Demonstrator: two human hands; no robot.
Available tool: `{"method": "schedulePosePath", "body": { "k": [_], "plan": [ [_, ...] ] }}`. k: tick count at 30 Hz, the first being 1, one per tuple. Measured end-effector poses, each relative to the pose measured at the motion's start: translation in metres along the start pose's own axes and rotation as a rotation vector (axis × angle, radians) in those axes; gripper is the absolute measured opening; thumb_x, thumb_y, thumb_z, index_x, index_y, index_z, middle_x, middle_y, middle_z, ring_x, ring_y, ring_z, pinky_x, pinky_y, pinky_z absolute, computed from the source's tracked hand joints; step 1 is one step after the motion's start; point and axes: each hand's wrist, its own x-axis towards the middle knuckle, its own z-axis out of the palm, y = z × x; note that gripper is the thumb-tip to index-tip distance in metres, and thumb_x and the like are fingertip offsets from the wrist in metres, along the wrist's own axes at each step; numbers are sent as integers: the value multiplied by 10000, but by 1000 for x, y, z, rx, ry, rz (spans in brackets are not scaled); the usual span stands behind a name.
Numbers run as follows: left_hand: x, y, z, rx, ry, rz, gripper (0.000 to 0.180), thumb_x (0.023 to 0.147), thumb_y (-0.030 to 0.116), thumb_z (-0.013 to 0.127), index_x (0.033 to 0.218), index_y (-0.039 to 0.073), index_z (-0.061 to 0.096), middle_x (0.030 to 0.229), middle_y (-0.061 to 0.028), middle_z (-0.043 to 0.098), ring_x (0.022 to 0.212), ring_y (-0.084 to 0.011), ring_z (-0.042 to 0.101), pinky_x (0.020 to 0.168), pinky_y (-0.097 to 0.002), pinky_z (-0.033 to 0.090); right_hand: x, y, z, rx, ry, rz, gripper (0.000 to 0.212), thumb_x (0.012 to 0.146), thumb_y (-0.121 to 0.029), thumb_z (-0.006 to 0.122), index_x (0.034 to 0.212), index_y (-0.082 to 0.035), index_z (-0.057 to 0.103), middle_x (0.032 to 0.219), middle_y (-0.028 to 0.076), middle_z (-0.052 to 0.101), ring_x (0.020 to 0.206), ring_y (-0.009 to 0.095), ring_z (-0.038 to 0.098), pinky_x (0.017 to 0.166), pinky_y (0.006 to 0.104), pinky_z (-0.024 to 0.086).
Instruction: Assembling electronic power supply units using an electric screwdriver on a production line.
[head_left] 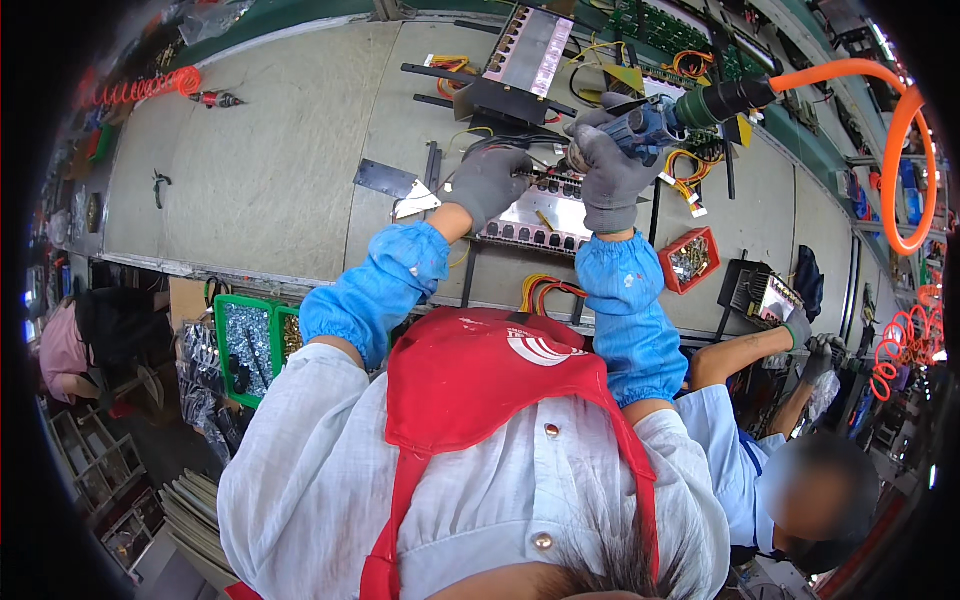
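In my gloved right hand (608,175) is a blue air screwdriver (640,128), lying over the far side of a metal electronics assembly (535,222). An orange hose (825,72) runs from the tool's dark rear end. My left hand (488,185), also in a grey glove, is closed at the assembly's far left part, its fingertips close to the tool's front end. What those fingers hold is hidden. Dark slots line the assembly's near edge. Black cables (505,142) lie just beyond my left hand.
Another assembly (520,60) stands farther back among wire bundles. A red bin (690,260) of small metal parts sits right of my forearm. Green bins (245,350) hang at the bench's near left edge. Pliers (158,190) lie far left. A co-worker (740,450) works at right.
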Motion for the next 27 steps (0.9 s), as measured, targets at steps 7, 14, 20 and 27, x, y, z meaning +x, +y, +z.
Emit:
{"method": "schedulePosePath", "body": {
  "k": [7,14,20,27],
  "plan": [
    [2,4,-5,11,-35,12,265,808,239,608,1027,100,666,938,-151,683,897,-337,650,795,-418,506,3,-1,-3,17,-55,82,400,658,20,686,1045,28,586,783,81,664,687,127,631,634,257,521],
    [-2,4,-9,-13,-45,84,249,796,183,618,1026,108,676,968,-133,682,918,-324,645,804,-419,502,3,-4,18,-87,-337,96,337,665,28,661,1000,31,625,767,43,641,663,75,600,597,228,498],
    [1,-9,2,-6,-45,147,251,797,188,631,1033,117,674,970,-114,691,896,-315,654,781,-410,511,6,2,16,-131,-192,42,375,671,45,668,1038,18,593,798,78,654,715,149,640,642,285,532],
    [7,11,-7,142,-141,82,250,785,195,638,1013,100,674,953,-128,687,900,-316,652,772,-421,504,7,2,16,-254,-153,-44,384,668,64,678,1038,16,585,771,75,654,667,137,628,596,266,519]
  ]
}}
